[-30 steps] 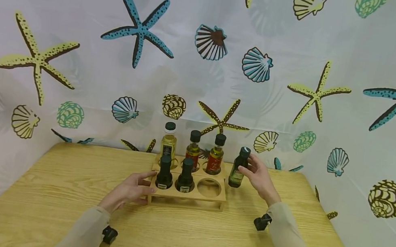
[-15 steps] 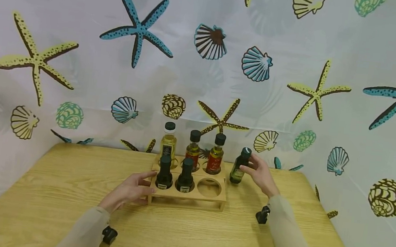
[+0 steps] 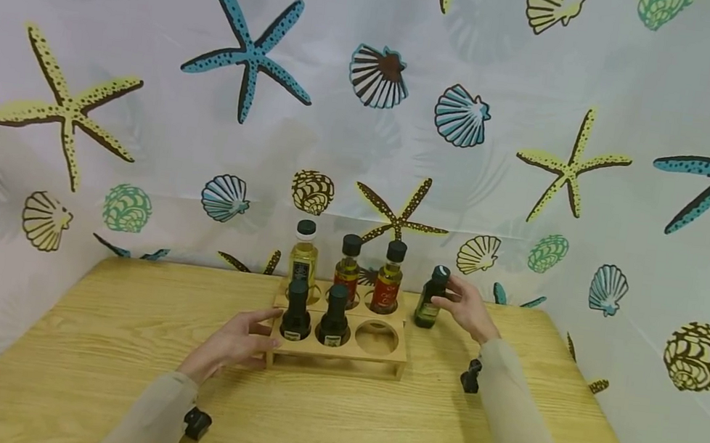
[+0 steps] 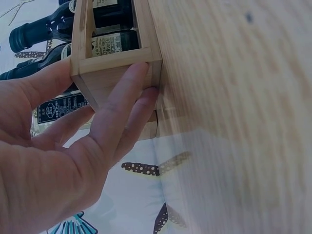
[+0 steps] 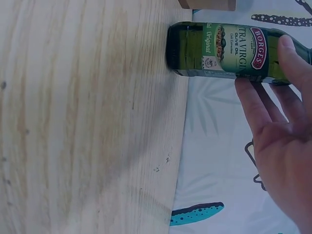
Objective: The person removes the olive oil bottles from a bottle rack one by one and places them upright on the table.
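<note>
My right hand [image 3: 466,309] grips the upper part of a dark green olive oil bottle [image 5: 229,51], thumb on one side and fingers on the other. The bottle stands nearly upright, its base right at the tabletop, just right of a two-tier wooden bottle rack [image 3: 340,352]. At the rack's left end, my left hand [image 3: 239,338] touches the side panel with extended fingers [image 4: 122,97]. Two dark bottles, one of them the left dark bottle [image 3: 296,313], sit in the front row, beside a bare round hole. Behind them stand a pale yellow oil bottle [image 3: 303,259] and two red-label bottles [image 3: 387,287].
The rack stands near the back of a light wooden table [image 3: 332,423]. Close behind hangs a white curtain [image 3: 364,142] printed with starfish and shells, which also closes off both sides. A small black camera [image 3: 471,376] is strapped at the right wrist.
My right hand has moved the olive oil bottle slightly back, away from me, and its base now sits farther back beside the rack. The left hand and the rack have stayed put.
</note>
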`<action>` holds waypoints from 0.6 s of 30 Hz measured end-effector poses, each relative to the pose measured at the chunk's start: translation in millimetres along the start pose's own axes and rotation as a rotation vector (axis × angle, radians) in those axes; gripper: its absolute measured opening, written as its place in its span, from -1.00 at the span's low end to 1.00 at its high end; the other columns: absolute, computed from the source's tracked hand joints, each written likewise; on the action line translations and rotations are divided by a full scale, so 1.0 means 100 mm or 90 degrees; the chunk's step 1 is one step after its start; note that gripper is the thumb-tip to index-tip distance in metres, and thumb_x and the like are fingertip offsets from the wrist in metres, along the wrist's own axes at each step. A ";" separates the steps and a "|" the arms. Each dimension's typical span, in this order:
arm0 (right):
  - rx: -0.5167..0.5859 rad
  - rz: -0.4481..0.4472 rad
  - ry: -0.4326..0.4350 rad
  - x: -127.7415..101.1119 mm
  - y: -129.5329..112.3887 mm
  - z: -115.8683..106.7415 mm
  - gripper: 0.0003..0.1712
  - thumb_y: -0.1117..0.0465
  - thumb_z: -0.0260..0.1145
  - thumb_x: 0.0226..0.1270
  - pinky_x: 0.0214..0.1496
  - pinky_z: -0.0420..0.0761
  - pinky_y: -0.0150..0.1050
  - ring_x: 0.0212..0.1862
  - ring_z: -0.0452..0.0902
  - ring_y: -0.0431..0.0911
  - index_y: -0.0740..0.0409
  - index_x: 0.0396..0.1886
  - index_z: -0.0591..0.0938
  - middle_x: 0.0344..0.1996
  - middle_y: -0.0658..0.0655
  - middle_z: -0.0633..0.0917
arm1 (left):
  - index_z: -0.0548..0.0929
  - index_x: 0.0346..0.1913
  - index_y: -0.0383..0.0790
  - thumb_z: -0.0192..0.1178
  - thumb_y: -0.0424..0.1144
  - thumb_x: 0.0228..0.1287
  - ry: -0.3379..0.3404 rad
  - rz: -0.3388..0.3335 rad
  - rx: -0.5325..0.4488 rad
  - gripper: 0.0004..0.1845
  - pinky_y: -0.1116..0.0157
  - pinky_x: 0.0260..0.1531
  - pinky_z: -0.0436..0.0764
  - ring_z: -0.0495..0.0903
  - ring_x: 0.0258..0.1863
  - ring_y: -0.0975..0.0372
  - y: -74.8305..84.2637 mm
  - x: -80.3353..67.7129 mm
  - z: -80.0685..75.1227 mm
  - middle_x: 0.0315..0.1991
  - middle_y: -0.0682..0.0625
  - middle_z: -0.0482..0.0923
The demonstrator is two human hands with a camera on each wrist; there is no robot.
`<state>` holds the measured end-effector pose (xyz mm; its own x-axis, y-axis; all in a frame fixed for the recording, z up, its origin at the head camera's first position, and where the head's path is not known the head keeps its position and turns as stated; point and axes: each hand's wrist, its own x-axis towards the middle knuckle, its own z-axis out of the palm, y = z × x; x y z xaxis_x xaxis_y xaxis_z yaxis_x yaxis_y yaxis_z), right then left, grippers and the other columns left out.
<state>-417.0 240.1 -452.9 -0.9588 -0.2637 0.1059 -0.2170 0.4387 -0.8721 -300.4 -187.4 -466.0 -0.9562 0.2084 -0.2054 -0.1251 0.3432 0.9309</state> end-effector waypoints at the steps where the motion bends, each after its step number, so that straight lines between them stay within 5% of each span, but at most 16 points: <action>1: -0.008 0.000 -0.002 0.00 0.00 -0.01 -0.13 0.16 0.27 0.43 0.41 0.35 0.15 0.44 0.19 0.31 0.20 0.57 0.03 0.49 0.38 0.18 | 0.16 0.54 -0.08 0.23 -0.29 0.36 0.001 0.000 0.000 -0.25 -0.02 -0.09 0.70 0.50 0.20 -0.21 0.00 0.00 0.01 0.37 -0.47 0.23; 18: -0.005 0.014 -0.008 0.02 -0.02 0.01 -0.15 0.17 0.23 0.46 0.43 0.32 0.16 0.45 0.17 0.30 0.20 0.58 0.03 0.49 0.38 0.16 | 0.17 0.54 -0.06 0.23 -0.28 0.36 0.007 -0.001 -0.004 -0.25 -0.02 -0.09 0.70 0.51 0.19 -0.20 -0.01 0.01 0.01 0.36 -0.46 0.24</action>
<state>-418.3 237.5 -451.1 -0.9609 -0.2650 0.0807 -0.1975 0.4511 -0.8704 -300.8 -186.7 -467.1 -0.9587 0.1979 -0.2041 -0.1286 0.3384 0.9322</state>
